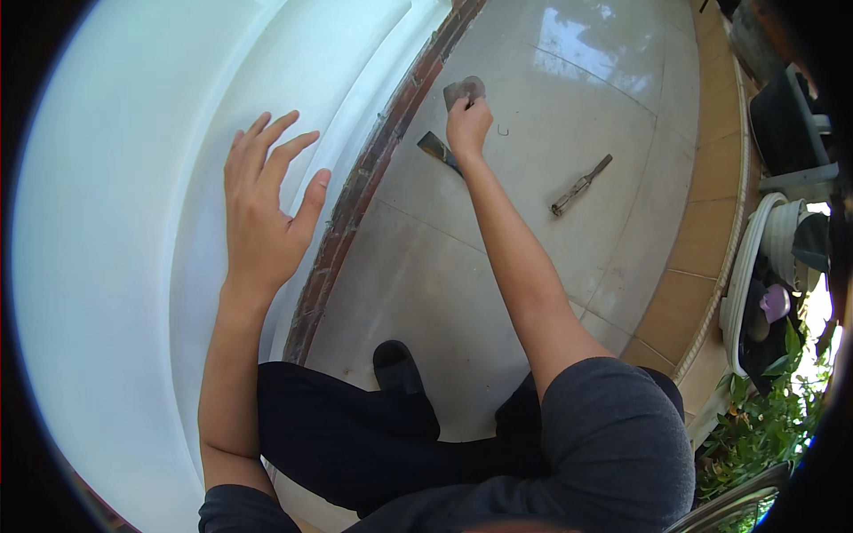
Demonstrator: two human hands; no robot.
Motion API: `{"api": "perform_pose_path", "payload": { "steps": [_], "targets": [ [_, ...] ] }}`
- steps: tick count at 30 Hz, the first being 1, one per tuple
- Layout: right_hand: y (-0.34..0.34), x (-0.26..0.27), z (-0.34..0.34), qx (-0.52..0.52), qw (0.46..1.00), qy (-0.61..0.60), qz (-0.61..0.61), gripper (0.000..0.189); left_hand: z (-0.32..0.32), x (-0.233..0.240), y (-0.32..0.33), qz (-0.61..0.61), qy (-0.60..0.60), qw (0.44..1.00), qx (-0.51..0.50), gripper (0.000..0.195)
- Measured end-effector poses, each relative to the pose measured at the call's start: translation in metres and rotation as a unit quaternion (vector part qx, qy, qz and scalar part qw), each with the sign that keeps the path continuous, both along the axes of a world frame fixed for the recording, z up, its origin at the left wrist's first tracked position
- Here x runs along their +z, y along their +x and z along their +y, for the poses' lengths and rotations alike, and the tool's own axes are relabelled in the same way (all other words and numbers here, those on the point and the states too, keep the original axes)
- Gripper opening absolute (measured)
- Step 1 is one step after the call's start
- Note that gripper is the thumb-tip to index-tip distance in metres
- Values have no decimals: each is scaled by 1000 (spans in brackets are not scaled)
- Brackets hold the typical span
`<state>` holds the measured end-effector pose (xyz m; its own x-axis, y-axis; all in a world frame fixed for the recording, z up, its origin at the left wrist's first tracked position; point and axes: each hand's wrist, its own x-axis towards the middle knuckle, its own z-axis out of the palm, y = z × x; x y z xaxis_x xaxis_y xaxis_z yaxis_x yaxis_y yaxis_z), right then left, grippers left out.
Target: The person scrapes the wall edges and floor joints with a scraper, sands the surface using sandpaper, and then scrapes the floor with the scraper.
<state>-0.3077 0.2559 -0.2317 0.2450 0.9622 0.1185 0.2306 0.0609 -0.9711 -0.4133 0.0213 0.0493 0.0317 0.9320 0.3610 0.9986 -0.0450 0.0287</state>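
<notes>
My left hand point(266, 193) is raised with spread fingers in front of the white moulded wall point(133, 220); nothing is in it, and whether it touches the wall I cannot tell. My right hand point(470, 126) is closed on a dark, flat, rounded object point(460, 92) over the tiled floor; its exact kind is unclear. Just below that hand a dark flat-bladed tool point(436, 148) lies on the floor, its far end hidden by my wrist. A worn chisel-like tool point(580, 186) lies farther right. Between them is a small bent wire point(503, 131).
A strip of exposed brick point(353, 206) runs along the foot of the wall. At right, a tan tiled ledge point(706, 180) borders the floor, with white basins point(740, 293), dark containers and green plants point(753, 426) beyond. My slippered foot point(398, 366) is near the brick.
</notes>
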Motion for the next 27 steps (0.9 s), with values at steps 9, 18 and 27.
{"api": "perform_pose_path", "payload": {
  "steps": [9, 18, 27],
  "targets": [
    [-69, -34, -43, 173, 983, 58, 21, 62, 8, -16, -31, 95, 9, 995, 7, 38],
    [-145, -36, -57, 196, 970, 56, 133, 61, 17, -50, -28, 138, -126, 982, -18, 58],
    [-125, -27, 94, 206, 963, -1, 176, 50, 16, -51, -28, 156, -146, 977, 0, 61]
  ]
}}
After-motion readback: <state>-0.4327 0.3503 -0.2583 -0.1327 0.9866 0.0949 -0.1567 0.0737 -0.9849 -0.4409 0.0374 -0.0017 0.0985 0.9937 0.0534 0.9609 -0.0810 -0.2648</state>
